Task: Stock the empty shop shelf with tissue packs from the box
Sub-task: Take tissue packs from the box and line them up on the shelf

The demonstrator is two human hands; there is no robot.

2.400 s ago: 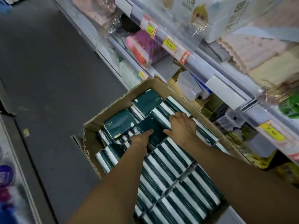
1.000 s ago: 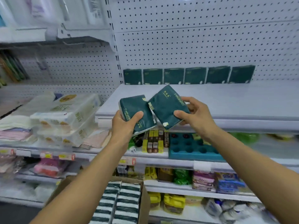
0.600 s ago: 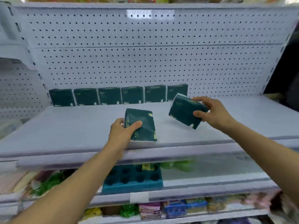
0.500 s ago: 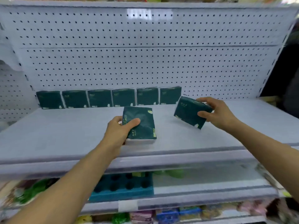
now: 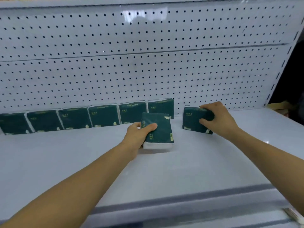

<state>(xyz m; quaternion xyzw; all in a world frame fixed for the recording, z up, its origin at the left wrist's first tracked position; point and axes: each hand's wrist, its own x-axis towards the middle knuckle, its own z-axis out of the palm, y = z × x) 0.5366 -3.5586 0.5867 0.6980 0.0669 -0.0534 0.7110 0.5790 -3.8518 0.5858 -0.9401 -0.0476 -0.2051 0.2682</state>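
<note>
tissue packs (image 5: 103, 117) in dark green wrap stand on edge in a row of six along the back of the white shelf (image 5: 69, 162), leaning on or standing just before the pegboard back panel (image 5: 148, 66); the row runs from the far left edge of the view to about the middle. against the pictures of a moment ago, both hands have come further in over the shelf, each with its pack, and the packs now sit lower and nearer the row; the box is out of view. judged from this, the placing step is in hand, two packs are about to join the six, and most of the shelf is not yet stocked. the left hand (image 5: 139, 134) grips the left pack (image 5: 158, 130) at its near left corner, thumb curled over the green top face and fingers hidden beneath; that pack lies flat or nearly flat, white side facing the camera, just in front of the row's right end, and whether it rests on the shelf cannot be told. the right hand (image 5: 217, 120) holds the right pack (image 5: 191, 120) upright by its right end, fingers curled over the top edge and thumb pressed on the front face; it stands apart from the row's last pack, with a gap between. its bottom edge looks at or close to the shelf surface.
</note>
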